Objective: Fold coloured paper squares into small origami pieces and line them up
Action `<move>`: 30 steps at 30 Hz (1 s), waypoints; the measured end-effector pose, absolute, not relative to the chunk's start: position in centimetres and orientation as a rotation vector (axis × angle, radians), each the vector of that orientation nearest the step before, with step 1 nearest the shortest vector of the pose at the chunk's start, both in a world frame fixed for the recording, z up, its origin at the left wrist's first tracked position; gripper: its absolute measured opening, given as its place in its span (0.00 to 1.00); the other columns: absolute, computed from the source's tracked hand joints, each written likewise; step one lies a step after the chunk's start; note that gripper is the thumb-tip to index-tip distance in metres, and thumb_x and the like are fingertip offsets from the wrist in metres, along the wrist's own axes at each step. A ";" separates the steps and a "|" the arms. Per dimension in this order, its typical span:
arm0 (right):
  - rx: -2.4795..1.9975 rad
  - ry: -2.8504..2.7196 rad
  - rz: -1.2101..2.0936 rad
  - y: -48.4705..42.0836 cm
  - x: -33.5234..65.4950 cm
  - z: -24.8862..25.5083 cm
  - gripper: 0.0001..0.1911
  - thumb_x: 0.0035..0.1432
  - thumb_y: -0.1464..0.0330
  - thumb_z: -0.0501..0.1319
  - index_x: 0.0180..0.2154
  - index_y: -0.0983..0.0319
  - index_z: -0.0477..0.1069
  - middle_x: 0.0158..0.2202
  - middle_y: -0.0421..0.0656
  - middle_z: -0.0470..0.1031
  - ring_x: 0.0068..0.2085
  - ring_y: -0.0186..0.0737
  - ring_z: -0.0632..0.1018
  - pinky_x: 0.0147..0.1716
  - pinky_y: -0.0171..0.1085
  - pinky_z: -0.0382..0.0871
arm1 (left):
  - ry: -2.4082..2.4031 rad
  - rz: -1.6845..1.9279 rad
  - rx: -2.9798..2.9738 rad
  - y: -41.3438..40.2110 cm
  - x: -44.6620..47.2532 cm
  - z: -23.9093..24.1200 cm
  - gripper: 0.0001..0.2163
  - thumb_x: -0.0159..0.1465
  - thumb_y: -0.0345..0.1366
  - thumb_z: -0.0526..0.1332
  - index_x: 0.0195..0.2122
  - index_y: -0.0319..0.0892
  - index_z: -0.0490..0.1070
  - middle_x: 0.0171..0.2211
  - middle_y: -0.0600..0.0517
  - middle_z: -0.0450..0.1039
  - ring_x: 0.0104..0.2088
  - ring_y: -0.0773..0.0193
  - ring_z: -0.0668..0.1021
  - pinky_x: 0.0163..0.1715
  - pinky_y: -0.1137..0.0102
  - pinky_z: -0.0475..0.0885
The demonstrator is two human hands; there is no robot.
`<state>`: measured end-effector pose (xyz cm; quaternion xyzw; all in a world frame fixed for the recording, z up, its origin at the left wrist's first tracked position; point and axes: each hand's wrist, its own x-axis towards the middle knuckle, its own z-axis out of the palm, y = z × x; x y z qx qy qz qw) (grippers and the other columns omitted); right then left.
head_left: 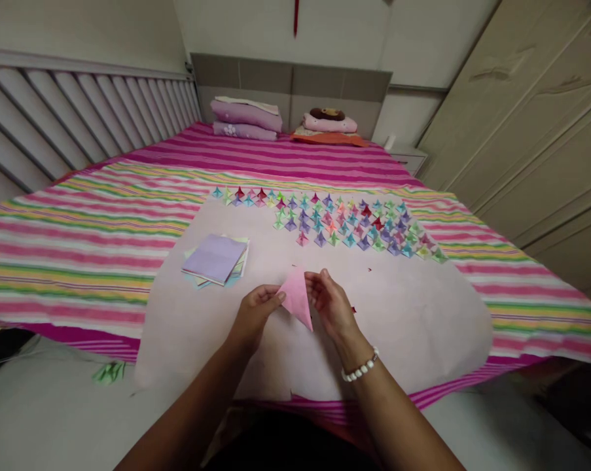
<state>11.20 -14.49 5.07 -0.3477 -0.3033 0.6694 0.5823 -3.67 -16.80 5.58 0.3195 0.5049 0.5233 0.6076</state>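
A pink sheet of origami paper point(298, 299), folded into a triangle, is held up over the pale board in the middle of the head view. My left hand point(256, 311) pinches its left corner between thumb and fingers. On the other side, my right hand point(332, 306) has its fingers curved beside the paper's long edge, thumb raised and apart; whether the fingertips touch the paper is hard to see. A stack of square coloured paper point(215, 256), lilac on top, lies to the left. Rows of small folded paper pieces point(344, 226) in many colours stand beyond my hands.
The pale board point(413, 327) rests on a bed with a striped sheet point(89, 248). Small dark red scraps point(370, 269) lie on the board. Crumpled green paper point(109, 372) is on the floor at left. Folded bedding point(246, 118) sits by the headboard; a wardrobe point(535, 131) stands right.
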 end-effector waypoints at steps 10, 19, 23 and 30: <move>-0.707 -0.686 1.655 -15.9 10.8 4.9 0.11 0.46 0.63 0.71 0.23 0.62 0.72 0.22 0.36 0.70 0.24 0.30 0.67 0.26 0.32 0.63 | 0.831 1.124 0.675 -16.6 -3.7 4.6 0.14 0.48 0.38 0.72 0.32 0.37 0.74 0.31 0.49 0.78 0.34 0.65 0.77 0.42 0.68 0.69; -0.760 -0.728 1.668 -16.4 11.1 5.3 0.12 0.45 0.62 0.71 0.25 0.62 0.72 0.23 0.36 0.70 0.25 0.31 0.68 0.28 0.32 0.63 | 0.796 1.093 0.664 -16.8 -3.5 4.6 0.13 0.48 0.37 0.72 0.33 0.37 0.75 0.32 0.49 0.78 0.33 0.66 0.76 0.41 0.69 0.69; -0.765 -0.745 1.669 -16.5 11.3 5.4 0.13 0.45 0.60 0.71 0.25 0.62 0.73 0.23 0.37 0.70 0.25 0.32 0.68 0.28 0.33 0.62 | 0.788 1.086 0.653 -16.8 -3.4 4.5 0.13 0.49 0.36 0.72 0.33 0.37 0.75 0.31 0.49 0.78 0.33 0.67 0.76 0.40 0.71 0.69; -0.791 -0.752 1.662 -16.3 11.5 5.2 0.13 0.44 0.60 0.72 0.25 0.61 0.74 0.23 0.37 0.70 0.25 0.32 0.67 0.28 0.33 0.62 | 0.763 1.067 0.648 -16.8 -3.3 4.5 0.12 0.49 0.36 0.72 0.33 0.37 0.76 0.30 0.50 0.77 0.32 0.68 0.76 0.39 0.72 0.69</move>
